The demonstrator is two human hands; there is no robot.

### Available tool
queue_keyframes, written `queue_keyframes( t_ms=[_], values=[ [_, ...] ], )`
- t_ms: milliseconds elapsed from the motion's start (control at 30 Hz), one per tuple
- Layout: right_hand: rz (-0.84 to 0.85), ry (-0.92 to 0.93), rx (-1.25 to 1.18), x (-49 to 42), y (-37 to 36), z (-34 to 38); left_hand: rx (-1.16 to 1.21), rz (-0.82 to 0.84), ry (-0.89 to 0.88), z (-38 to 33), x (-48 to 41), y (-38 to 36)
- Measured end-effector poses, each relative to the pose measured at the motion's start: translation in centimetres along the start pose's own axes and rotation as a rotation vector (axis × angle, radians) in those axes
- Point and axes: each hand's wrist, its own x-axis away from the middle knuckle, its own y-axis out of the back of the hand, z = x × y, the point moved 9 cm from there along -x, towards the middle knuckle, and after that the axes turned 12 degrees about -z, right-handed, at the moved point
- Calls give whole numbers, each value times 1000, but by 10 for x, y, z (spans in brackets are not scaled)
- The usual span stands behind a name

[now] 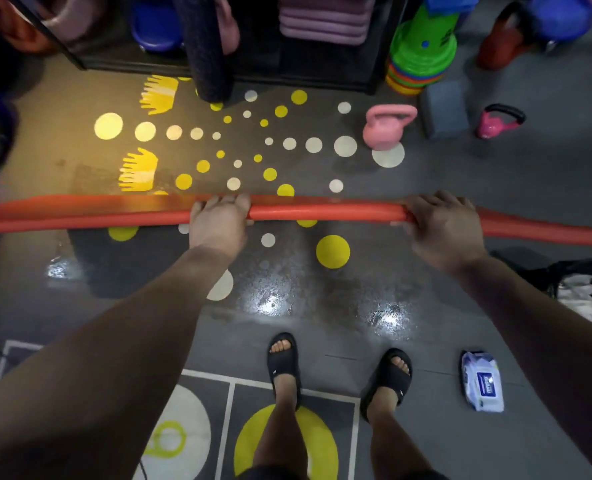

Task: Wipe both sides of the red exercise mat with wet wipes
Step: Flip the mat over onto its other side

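I see the long red foam exercise mat [322, 213] held edge-on above the floor. Left hand [218, 220] and right hand [440, 226], well apart, both curl over it. White-and-blue wet-wipe pack [483, 386] lies on the grey floor [530, 209].

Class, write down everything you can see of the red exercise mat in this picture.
The red exercise mat looks like smooth orange-red foam. Seen edge-on, it spans the whole picture, raised above the floor. The left hand and right hand grip its edge, fingers curled over it; between them it curls into a rounded lip. Its ends run out of view.
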Motion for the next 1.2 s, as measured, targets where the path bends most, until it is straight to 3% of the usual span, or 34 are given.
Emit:
queue_keyframes(
  t_ms=[200, 300, 600, 700, 867, 1033, 1200],
  values=[
    [300, -59, -55, 26, 27, 24, -75, 134, -74, 14, 32, 40],
    [367, -42, -67, 44, 29, 38, -113, 254, -96, 21, 44, 32],
    [532, -80, -27, 110, -54, 27, -130, 432, -115, 5, 70, -67],
    [556, -104, -19, 137, -85, 12, -82, 406, -90, -7, 80, -101],
    [417, -118, 23, 134, -102, 0, -53, 283, -39, -20, 51, -115],
    [494, -181, -11, 107, -121, -15, -62, 267, -42, -26, 17, -124],
    [323, -187, 16, 73, -138, -34, 67, 90, 4, -45, -20, -126]
  ],
)
